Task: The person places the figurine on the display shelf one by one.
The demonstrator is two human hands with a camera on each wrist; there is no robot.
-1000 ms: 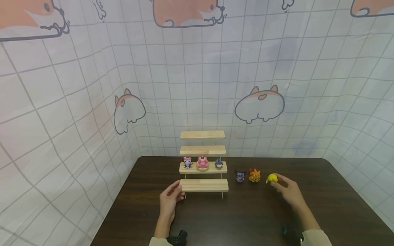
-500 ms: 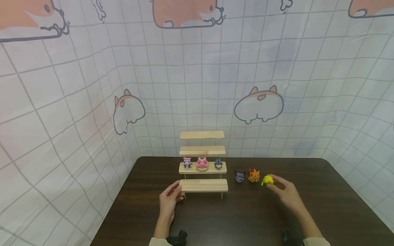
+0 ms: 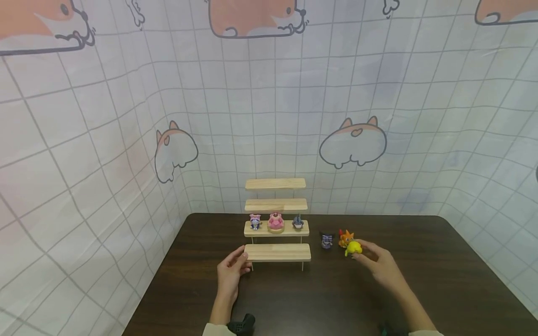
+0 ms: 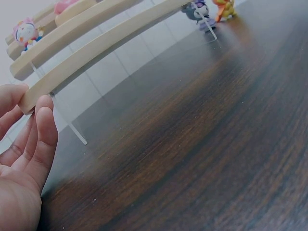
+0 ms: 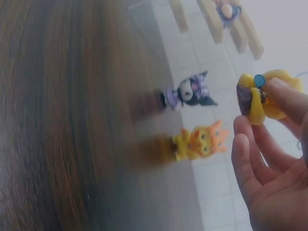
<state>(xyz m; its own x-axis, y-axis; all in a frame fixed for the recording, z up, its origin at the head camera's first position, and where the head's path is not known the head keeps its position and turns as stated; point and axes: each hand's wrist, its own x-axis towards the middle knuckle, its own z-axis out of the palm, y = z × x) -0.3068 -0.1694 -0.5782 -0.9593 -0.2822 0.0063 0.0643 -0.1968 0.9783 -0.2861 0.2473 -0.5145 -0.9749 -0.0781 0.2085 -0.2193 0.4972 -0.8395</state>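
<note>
My left hand (image 3: pixel 229 277) pinches the left end of the lowest step of a wooden tiered display stand (image 3: pixel 277 252); in the left wrist view the thumb is above the plank (image 4: pixel 72 72) and fingers are below. My right hand (image 3: pixel 380 266) holds a yellow figurine (image 3: pixel 354 247) between thumb and fingers, above the table. In the head view it partly covers an orange figurine (image 3: pixel 345 237) standing on the table. Left of that stands a purple and black figurine (image 3: pixel 327 241). The right wrist view shows the yellow figurine (image 5: pixel 276 82) apart from both.
On the stand's second step from the bottom sit a pink-eared figurine (image 3: pixel 255 222), a pink figurine (image 3: pixel 276 223) and a grey-blue figurine (image 3: pixel 298 222). The dark wooden table (image 3: pixel 189 275) is backed by a grid-patterned cloth (image 3: pixel 269 93) with dog drawings.
My right hand has carried the yellow figurine leftward, from the right of the orange figurine to in front of it. The left hand keeps its place on the stand.
</note>
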